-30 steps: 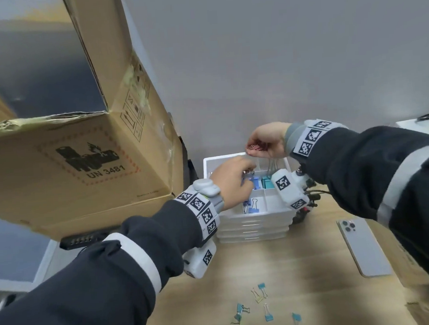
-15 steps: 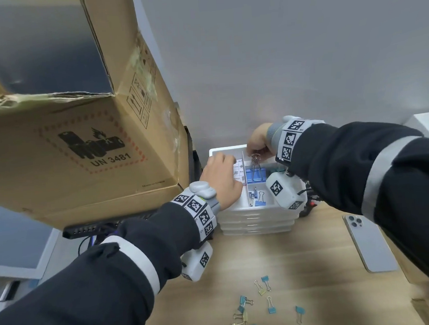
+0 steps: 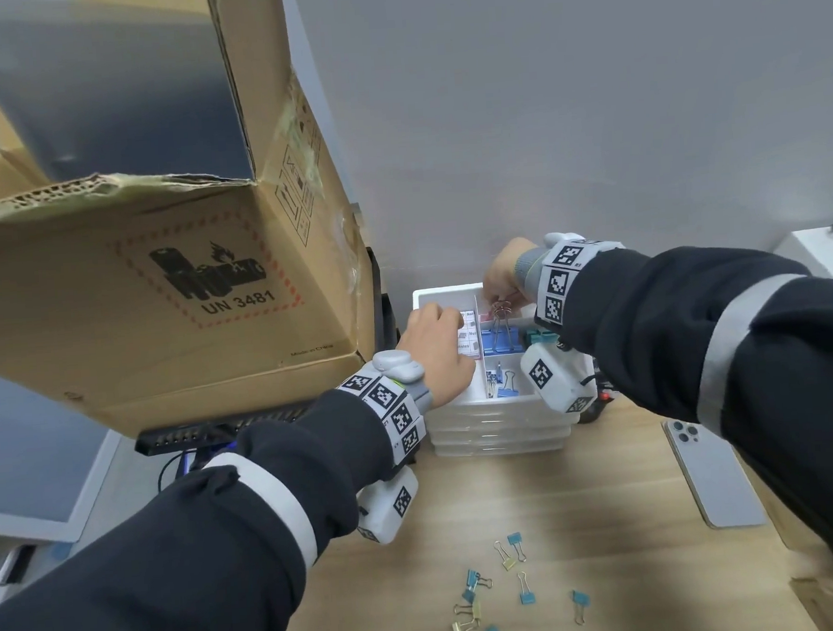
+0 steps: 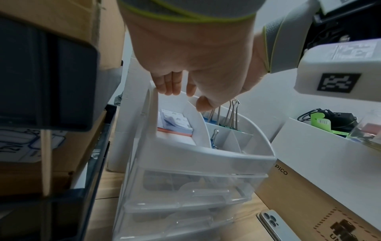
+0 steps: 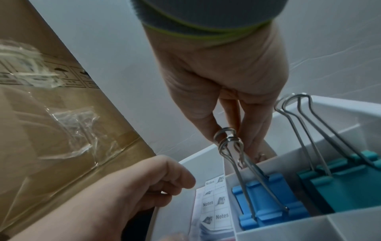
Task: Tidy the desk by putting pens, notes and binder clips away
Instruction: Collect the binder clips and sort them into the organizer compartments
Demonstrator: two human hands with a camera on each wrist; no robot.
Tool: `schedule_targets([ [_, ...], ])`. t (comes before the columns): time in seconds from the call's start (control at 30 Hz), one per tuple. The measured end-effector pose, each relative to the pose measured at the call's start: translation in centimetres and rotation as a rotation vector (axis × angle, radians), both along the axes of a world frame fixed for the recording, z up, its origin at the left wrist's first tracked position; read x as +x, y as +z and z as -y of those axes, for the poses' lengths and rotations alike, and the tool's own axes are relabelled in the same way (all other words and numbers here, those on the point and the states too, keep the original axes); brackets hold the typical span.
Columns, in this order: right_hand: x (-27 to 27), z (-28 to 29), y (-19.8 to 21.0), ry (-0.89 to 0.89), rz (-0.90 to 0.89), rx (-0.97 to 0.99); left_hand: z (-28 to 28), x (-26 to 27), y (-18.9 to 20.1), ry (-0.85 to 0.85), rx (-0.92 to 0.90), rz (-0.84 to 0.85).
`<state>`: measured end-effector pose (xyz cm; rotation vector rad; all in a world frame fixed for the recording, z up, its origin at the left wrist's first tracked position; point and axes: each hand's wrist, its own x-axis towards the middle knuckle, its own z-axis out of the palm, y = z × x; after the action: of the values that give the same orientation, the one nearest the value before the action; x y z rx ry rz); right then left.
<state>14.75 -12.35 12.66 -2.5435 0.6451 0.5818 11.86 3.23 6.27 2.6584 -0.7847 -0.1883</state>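
A white stacked drawer organizer (image 3: pixel 498 404) stands at the back of the wooden desk. My left hand (image 3: pixel 436 348) grips the top tray's left rim (image 4: pixel 216 156), thumb on a divider. Sticky notes (image 5: pixel 214 203) lie in the left compartment. A big blue binder clip (image 5: pixel 268 200) and a teal one (image 5: pixel 350 184) stand upright in the back compartments. My right hand (image 5: pixel 247 143) reaches down behind the blue clip's wire handles, fingertips pinched on a small pink binder clip (image 5: pixel 260 156), mostly hidden. Small clips (image 3: pixel 504 385) lie in the front compartment. Several loose clips (image 3: pixel 512 553) lie on the near desk.
A large cardboard box (image 3: pixel 159 282) overhangs the desk on the left, close to the organizer. A phone (image 3: pixel 712 477) lies face down at the right. A brown PICO box (image 4: pixel 309 187) and a white box (image 3: pixel 830 256) stand to the right.
My right hand came down from above the organizer into its back compartment with the pink clip. My left hand shifted from the tray's middle to its left rim.
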Motion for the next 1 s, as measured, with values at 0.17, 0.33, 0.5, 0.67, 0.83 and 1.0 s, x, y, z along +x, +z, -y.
schedule_targets([
  [0.17, -0.1, 2.1, 0.7, -0.181, 0.232, 0.309, -0.5, -0.6, 0.4, -0.01, -0.017, 0.01],
  [0.33, -1.7, 1.2, 0.8, -0.245, 0.556, 0.345, -1.6, -1.9, 0.5, -0.057, -0.054, 0.049],
  [0.5, -6.0, -0.1, 1.1, -0.219, 0.642, 0.612, -2.6, -4.5, 0.5, -0.132, -0.07, -0.026],
  [0.67, -11.1, -2.2, 0.1, -0.067, 0.61, 0.606, -4.1, -7.3, -0.4, -0.177, -0.027, -0.045],
  [0.83, -15.7, -3.6, -4.6, 0.028, 0.48, 0.579, -5.8, -10.5, -3.5, -0.192, 0.061, -0.105],
  [1.0, -20.5, -2.4, -12.6, -0.05, 0.16, 0.463, -7.5, -13.7, -8.9, -0.234, 0.166, -0.2],
])
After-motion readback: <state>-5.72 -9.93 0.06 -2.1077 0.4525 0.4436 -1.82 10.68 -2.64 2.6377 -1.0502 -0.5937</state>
